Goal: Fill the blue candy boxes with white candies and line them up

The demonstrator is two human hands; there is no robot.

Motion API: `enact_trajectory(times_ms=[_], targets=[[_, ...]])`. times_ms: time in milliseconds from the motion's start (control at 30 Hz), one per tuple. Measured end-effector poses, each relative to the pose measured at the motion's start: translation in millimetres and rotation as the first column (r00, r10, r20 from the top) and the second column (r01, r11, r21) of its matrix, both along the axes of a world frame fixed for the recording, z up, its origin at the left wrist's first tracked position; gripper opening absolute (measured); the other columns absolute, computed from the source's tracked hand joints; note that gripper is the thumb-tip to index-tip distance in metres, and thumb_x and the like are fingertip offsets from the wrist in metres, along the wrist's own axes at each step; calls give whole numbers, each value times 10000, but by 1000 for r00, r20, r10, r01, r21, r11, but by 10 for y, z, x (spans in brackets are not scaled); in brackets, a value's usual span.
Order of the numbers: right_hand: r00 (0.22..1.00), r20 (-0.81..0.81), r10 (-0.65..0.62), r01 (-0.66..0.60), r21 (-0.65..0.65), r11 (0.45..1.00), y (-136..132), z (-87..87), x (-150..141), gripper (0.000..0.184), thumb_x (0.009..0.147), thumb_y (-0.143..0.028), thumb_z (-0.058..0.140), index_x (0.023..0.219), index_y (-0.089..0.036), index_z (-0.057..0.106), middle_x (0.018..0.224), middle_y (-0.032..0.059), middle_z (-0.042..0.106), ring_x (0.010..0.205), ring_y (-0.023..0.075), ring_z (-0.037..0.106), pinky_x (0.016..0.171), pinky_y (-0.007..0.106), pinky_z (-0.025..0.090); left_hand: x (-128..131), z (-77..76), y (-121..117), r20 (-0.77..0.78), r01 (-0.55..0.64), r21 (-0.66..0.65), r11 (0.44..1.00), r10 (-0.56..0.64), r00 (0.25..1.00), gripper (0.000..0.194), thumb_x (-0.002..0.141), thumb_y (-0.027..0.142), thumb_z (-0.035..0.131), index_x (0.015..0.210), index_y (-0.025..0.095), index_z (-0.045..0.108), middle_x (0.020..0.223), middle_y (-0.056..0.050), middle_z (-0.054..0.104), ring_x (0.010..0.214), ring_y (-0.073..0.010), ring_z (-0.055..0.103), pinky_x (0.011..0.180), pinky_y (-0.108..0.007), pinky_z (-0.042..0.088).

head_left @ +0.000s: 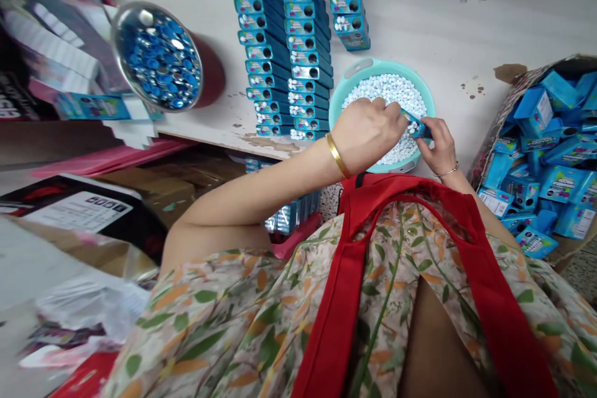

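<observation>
Head view. Right hand [438,146]: thumb and fingers pinch a small blue box [416,126], with white pellets showing at its end. Box is tilted, held over a turquoise basin [336,106] standing at the tabletop's [457,43] near edge. Basin contains many white pellets [385,84].

Left hand [370,137]: over the basin, just beside the box; fingers curled inward, tips hidden. Cannot tell whether they grip anything.

Left of the basin, two long rows of blue boxes [303,43] run from the near edge toward the far edge, many with pellets on their ends. A shorter row [345,3] stands nearer the far edge, beyond the basin. Farther left, near the near edge: metal container [209,68] of shiny blue caps [161,62]. At the right, a carton [492,109] with heaped blue boxes [559,186]; what supports it is unclear.
</observation>
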State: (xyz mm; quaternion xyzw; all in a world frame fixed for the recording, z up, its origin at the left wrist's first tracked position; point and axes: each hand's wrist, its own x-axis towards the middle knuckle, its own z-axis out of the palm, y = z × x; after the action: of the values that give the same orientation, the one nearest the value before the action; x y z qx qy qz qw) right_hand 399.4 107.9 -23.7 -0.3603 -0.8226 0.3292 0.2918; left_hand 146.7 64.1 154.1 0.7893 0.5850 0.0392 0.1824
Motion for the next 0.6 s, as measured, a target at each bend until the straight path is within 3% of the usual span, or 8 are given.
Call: enact_trajectory(times_ms=[67, 133, 233, 300, 367, 433, 500, 600], targets=[[1000, 3, -21, 21, -15, 1000, 1, 12, 17, 426, 1075, -486, 574, 1433, -267, 646, 1313, 151, 739, 1247, 340, 710, 1113, 603, 638, -143, -144, 9, 43, -54, 15, 998, 53, 998, 290, 1128, 255, 458, 1139, 163, 733, 1051, -105, 681, 1119, -297, 713, 996, -477, 559], [998, 21, -59, 60, -36, 998, 9, 40, 52, 447, 1066, -542, 583, 1407, -263, 659, 1294, 151, 739, 1233, 338, 715, 1100, 588, 642, -416, -453, 12, 82, -133, 12, 991, 131, 988, 287, 1128, 331, 489, 1156, 179, 730, 1054, -93, 664, 1138, -307, 703, 997, -485, 546], [990, 54, -128, 131, -62, 989, 38, 111, 135, 494, 1041, -624, 595, 1353, -251, 679, 1259, 151, 742, 1199, 337, 721, 1075, 574, 648, -818, -1146, -37, 89, -224, -67, 972, 230, 969, 232, 1076, 386, 588, 1114, 209, 733, 1043, -105, 684, 1116, -320, 688, 961, -462, 547], [984, 65, -168, 172, -73, 982, 67, 166, 200, 518, 1024, -665, 603, 1315, -245, 690, 1240, 150, 742, 1182, 336, 719, 1075, 579, 646, -884, -1633, -97, 60, -230, -180, 956, 244, 968, 153, 1028, 339, 643, 1049, 217, 733, 1045, -129, 713, 1102, -334, 690, 936, -447, 547], [976, 77, -202, 208, -77, 975, 97, 219, 262, 532, 1009, -689, 615, 1287, -243, 696, 1230, 148, 742, 1179, 335, 717, 1087, 595, 639, -722, -2029, -141, 55, -225, -293, 929, 251, 966, 126, 1002, 270, 650, 1068, 206, 735, 1130, -157, 745, 1132, -342, 700, 959, -444, 544], [969, 85, -234, 241, -78, 967, 123, 258, 315, 537, 996, -695, 634, 1273, -240, 700, 1223, 148, 742, 1180, 336, 720, 1096, 613, 634, -400, -2284, -143, 115, -229, -369, 901, 289, 950, 185, 1022, 248, 613, 1153, 193, 731, 1251, -170, 759, 1190, -328, 703, 1013, -432, 539], [960, 87, -266, 273, -79, 959, 141, 274, 359, 536, 985, -691, 653, 1263, -236, 703, 1216, 147, 744, 1171, 334, 727, 1094, 616, 636, -64, -2403, -112, 218, -232, -410, 882, 342, 914, 248, 1052, 247, 565, 1237, 181, 716, 1331, -169, 758, 1238, -297, 699, 1071, -408, 531], [950, 74, -303, 309, -77, 948, 152, 253, 411, 541, 972, -688, 679, 1263, -232, 700, 1208, 137, 749, 1139, 321, 738, 1079, 609, 647, 187, -2406, -75, 344, -216, -435, 874, 383, 857, 279, 1043, 252, 565, 1273, 165, 697, 1344, -159, 765, 1213, -262, 700, 1101, -380, 527]])
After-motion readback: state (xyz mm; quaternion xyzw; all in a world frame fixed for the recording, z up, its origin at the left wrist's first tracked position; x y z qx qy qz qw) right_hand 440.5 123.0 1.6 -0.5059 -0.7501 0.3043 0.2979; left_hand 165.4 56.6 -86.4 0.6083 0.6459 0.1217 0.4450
